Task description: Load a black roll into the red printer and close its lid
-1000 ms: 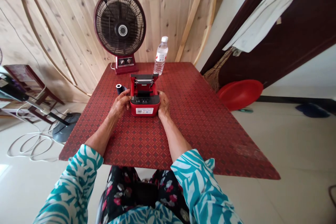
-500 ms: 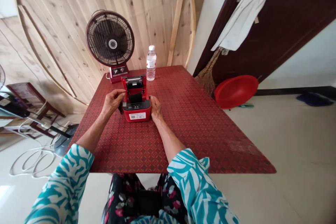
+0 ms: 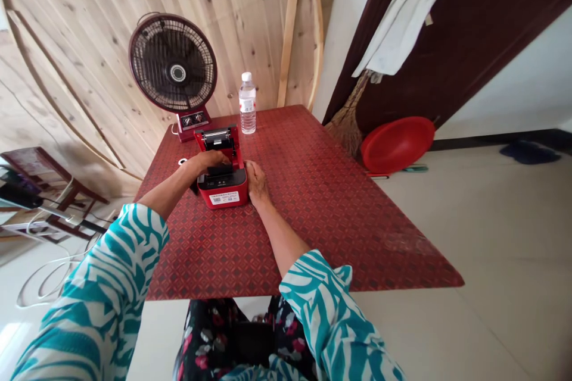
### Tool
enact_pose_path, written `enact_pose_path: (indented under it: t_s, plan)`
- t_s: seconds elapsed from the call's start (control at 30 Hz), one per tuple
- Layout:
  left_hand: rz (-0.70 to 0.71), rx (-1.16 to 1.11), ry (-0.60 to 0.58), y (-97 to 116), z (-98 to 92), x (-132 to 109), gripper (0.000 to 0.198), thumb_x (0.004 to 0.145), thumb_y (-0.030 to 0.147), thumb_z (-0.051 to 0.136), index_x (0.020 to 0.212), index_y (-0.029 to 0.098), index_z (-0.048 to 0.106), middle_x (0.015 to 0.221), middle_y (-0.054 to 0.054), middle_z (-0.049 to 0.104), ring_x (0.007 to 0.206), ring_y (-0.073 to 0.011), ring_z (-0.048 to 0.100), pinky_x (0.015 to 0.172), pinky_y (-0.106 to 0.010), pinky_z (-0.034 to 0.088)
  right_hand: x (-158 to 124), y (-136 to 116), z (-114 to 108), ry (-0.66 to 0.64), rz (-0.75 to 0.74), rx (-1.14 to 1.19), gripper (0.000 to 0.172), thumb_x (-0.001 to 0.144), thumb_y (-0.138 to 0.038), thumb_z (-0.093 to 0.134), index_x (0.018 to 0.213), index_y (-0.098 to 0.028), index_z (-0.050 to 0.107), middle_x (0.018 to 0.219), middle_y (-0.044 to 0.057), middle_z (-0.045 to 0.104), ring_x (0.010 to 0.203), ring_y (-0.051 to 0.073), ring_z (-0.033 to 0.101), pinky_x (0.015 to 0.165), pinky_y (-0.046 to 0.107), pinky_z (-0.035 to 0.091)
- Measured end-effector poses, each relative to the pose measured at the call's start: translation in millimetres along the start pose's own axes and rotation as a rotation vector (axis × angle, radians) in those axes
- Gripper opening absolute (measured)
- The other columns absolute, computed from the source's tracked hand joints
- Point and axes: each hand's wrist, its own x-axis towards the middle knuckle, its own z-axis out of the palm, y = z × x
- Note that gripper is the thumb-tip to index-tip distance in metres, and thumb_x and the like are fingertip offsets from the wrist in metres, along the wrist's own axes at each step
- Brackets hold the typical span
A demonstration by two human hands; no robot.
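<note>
A red and black label printer (image 3: 224, 197) stands on the table with its lid (image 3: 217, 138) raised and a white sticker on its front. My left hand (image 3: 209, 161) reaches over the left wall into the open compartment. Its fingertips are hidden inside, so whether they grip anything does not show. Against the printer's right side, my right hand (image 3: 258, 183) is closed around the edge and steadies it. A small white ring-shaped thing (image 3: 182, 161) lies on the table, just left of my left wrist.
Behind the printer stand a dark red fan (image 3: 174, 71) and a water bottle (image 3: 247, 104) on the patterned red table (image 3: 322, 208). A red basin (image 3: 397, 144) and a straw broom (image 3: 348, 125) are beyond its right edge. Cables (image 3: 44, 280) lie on the floor at left.
My left hand has moved from the printer's left side up and over into its open compartment. The right hand stays on the printer's right side. The view has shifted slightly.
</note>
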Motion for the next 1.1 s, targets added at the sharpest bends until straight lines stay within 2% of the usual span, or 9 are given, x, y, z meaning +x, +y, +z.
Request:
enact_pose_path:
  t_s: [0.1,0.33,0.47,0.53,0.63,0.77,0.93,1.0,1.1]
  plan:
    - [-0.028,0.107,-0.092,6.5,-4.9,-4.8,0.031,0.077,0.022,0.062,0.106,0.019,0.075,0.102,-0.007,0.076,0.090,-0.0214,0.070,0.075,-0.024,0.048,0.9,0.5,0.7,0.005,-0.005,-0.011,0.038,0.091,-0.044,0.041,0.100,-0.023,0.071,0.107,0.006,0.074,0.104,0.021,0.064,0.099,0.037,0.047]
    - [-0.152,0.310,0.000,20.9,-7.7,-17.4,0.037,0.086,0.028,0.057,0.122,0.023,0.066,0.119,-0.009,0.071,0.108,-0.0263,0.067,0.085,-0.031,0.051,3.6,3.5,0.9,-0.016,-0.019,-0.015,0.037,0.090,-0.044,0.041,0.100,-0.023,0.071,0.107,0.006,0.074,0.105,0.022,0.064,0.100,0.039,0.048]
    - [-0.222,0.346,0.119,27.0,-7.3,-19.2,0.041,0.085,0.034,0.058,0.122,0.020,0.065,0.112,-0.012,0.073,0.105,-0.0301,0.068,0.084,-0.035,0.052,3.8,4.0,0.9,-0.022,-0.035,-0.015,0.037,0.090,-0.042,0.041,0.099,-0.024,0.071,0.108,0.006,0.074,0.106,0.022,0.064,0.100,0.040,0.047]
    - [-0.200,0.326,0.143,26.8,-8.2,-20.6,0.038,0.085,0.034,0.059,0.119,0.021,0.067,0.109,-0.010,0.073,0.103,-0.0284,0.069,0.084,-0.034,0.052,3.9,4.0,1.2,-0.013,-0.032,-0.014,0.036,0.089,-0.043,0.042,0.098,-0.024,0.071,0.107,0.006,0.074,0.105,0.022,0.064,0.099,0.040,0.048]
    - [-0.031,0.269,0.198,20.5,-9.8,-28.0,0.034,0.085,0.031,0.058,0.115,0.020,0.068,0.111,-0.010,0.072,0.103,-0.0262,0.067,0.088,-0.034,0.051,4.2,4.3,1.1,-0.018,-0.032,-0.005,0.036,0.089,-0.043,0.042,0.097,-0.024,0.071,0.105,0.006,0.075,0.104,0.022,0.065,0.099,0.039,0.048]
    - [0.159,-0.050,0.512,-5.0,-7.7,-56.1,0.032,0.084,0.034,0.062,0.113,0.020,0.066,0.108,-0.008,0.071,0.099,-0.0217,0.066,0.089,-0.036,0.051,4.0,4.6,-0.9,-0.031,-0.035,0.000,0.036,0.088,-0.044,0.043,0.097,-0.024,0.071,0.105,0.005,0.075,0.103,0.022,0.065,0.098,0.038,0.048]
    - [-0.133,-0.690,1.009,-69.1,18.8,-100.2,0.041,0.073,0.047,0.070,0.102,0.019,0.060,0.092,-0.004,0.069,0.080,-0.0159,0.065,0.075,-0.029,0.052,1.9,3.7,-2.5,-0.028,-0.023,0.005,0.037,0.088,-0.044,0.043,0.099,-0.022,0.071,0.110,0.006,0.074,0.105,0.022,0.064,0.100,0.040,0.047]
    - [-0.261,-0.845,1.008,-91.1,38.3,-109.2,0.044,0.064,0.049,0.074,0.092,0.020,0.056,0.082,-0.002,0.067,0.076,-0.0161,0.064,0.071,-0.028,0.051,1.2,3.6,-2.5,-0.014,-0.015,0.019,0.037,0.087,-0.045,0.043,0.099,-0.022,0.071,0.109,0.006,0.074,0.106,0.022,0.064,0.101,0.040,0.046]
    - [-0.400,-0.895,0.881,-104.0,68.2,-112.7,0.049,0.056,0.050,0.077,0.086,0.020,0.053,0.080,-0.002,0.066,0.076,-0.0173,0.065,0.073,-0.030,0.051,0.8,4.4,-2.5,-0.009,-0.007,0.035,0.037,0.086,-0.046,0.045,0.098,-0.023,0.071,0.108,0.006,0.075,0.105,0.023,0.065,0.100,0.041,0.046]
